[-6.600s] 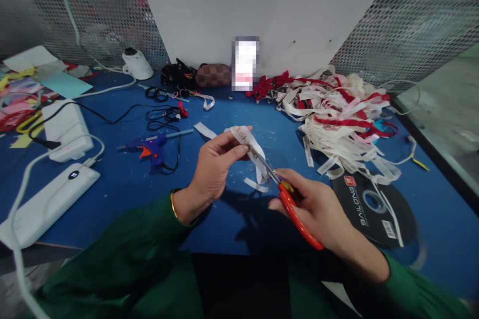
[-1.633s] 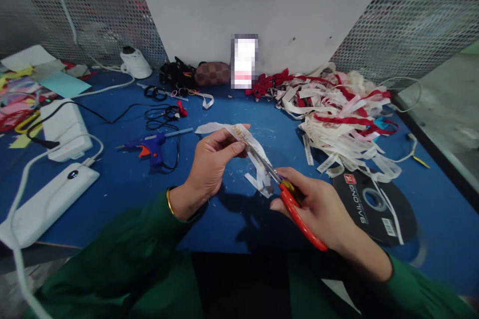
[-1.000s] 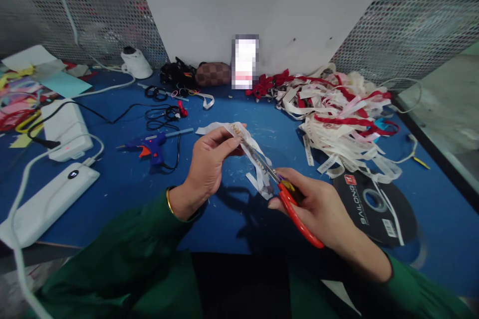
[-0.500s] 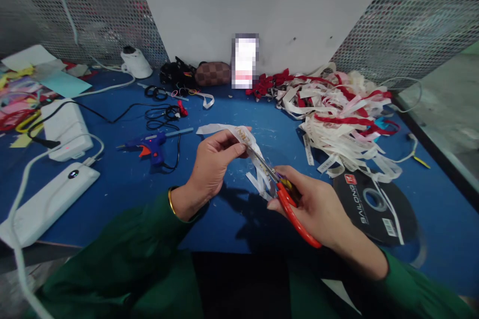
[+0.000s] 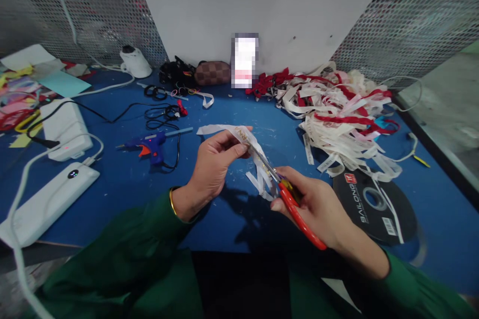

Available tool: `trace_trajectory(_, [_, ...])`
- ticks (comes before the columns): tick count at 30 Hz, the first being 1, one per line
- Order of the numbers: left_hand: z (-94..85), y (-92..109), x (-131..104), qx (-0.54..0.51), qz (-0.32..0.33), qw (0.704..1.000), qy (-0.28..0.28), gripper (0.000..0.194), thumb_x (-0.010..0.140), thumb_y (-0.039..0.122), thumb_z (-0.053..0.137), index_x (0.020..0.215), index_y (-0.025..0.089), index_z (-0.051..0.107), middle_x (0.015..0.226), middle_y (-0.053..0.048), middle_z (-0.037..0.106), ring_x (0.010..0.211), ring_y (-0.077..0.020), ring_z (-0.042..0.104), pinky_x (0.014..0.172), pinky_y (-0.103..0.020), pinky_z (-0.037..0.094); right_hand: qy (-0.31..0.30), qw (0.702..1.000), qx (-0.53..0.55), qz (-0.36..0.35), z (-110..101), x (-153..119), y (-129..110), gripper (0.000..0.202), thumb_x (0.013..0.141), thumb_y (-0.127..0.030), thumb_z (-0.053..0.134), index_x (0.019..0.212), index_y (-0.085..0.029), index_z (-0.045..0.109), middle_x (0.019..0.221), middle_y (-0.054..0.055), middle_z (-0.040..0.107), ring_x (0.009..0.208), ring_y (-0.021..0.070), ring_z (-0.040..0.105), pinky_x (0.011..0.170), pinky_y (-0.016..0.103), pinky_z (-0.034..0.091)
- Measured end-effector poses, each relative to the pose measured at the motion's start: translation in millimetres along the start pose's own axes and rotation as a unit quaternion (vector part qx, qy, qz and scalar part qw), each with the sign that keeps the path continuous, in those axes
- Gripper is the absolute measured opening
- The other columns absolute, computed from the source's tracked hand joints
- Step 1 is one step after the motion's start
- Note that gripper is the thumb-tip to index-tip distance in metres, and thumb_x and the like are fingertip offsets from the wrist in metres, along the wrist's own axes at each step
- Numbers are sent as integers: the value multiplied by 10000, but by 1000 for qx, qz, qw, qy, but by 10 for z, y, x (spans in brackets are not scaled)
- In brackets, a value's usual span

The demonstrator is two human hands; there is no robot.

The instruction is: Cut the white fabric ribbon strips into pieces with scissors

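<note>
My left hand (image 5: 220,157) pinches a white ribbon (image 5: 211,128) with gold lettering between thumb and fingers. One end of the ribbon sticks out to the left; the rest hangs down on the right in loose strips over the blue table (image 5: 224,229). In my right hand (image 5: 316,202) is a pair of scissors (image 5: 301,222) with red handles. Their metal blades point up and left along the ribbon, with the tips close to my left thumb. Whether the blades are fully closed is hard to make out.
A heap of white and red ribbons (image 5: 337,124) lies at the back right, beside a black ribbon spool (image 5: 374,209). On the left are a blue glue gun (image 5: 153,147), a white power bank (image 5: 52,199) and a power strip (image 5: 69,132). A phone (image 5: 244,61) leans against the wall behind.
My right hand and the scissors have shifted slightly right and down. My left hand and the ribbon stay nearly where they were.
</note>
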State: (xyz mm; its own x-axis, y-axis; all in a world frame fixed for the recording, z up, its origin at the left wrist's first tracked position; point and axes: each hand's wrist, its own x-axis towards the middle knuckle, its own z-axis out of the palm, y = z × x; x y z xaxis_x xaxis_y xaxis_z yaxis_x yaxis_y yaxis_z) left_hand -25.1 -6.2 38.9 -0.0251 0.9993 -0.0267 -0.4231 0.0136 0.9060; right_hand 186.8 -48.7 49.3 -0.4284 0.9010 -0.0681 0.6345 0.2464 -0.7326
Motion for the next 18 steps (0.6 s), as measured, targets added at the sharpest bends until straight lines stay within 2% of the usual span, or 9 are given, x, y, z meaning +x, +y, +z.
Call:
trace_trajectory(6, [-16, -4, 10, 1, -2, 1000, -3, 300, 705, 195, 822, 1004, 221, 805, 861, -19, 745, 762, -125, 656, 713, -253, 573, 9, 1000, -6, 1, -18, 4, 25, 511, 855, -662, 629, 1102, -215, 645, 644, -37, 567, 568, 141, 484, 548, 253, 396])
trace_trajectory(11, [-25, 9, 11, 1, -5, 1000, -6, 304, 710, 197, 817, 1011, 233, 804, 866, -9, 743, 773, -125, 660, 725, -251, 572, 19, 1000, -13, -15, -23, 20, 28, 478, 869, -624, 638, 1119, -217, 652, 708, -19, 645, 594, 141, 541, 569, 242, 426])
trace_trajectory(14, [-27, 38, 14, -6, -11, 1000, -13, 261, 756, 248, 772, 1014, 220, 805, 853, -20, 747, 773, -141, 675, 746, -269, 575, 24, 999, -14, -22, -17, 21, 27, 457, 872, -610, 645, 1109, -219, 657, 708, -18, 663, 591, 139, 563, 567, 237, 430])
trace_trajectory(18, [-29, 60, 34, -15, -5, 1000, 2, 222, 796, 301, 724, 971, 198, 814, 834, -37, 752, 743, -148, 679, 696, -262, 570, 23, 999, -26, -20, -11, 14, 31, 448, 873, -605, 645, 1110, -225, 660, 693, -22, 656, 578, 137, 560, 558, 236, 428])
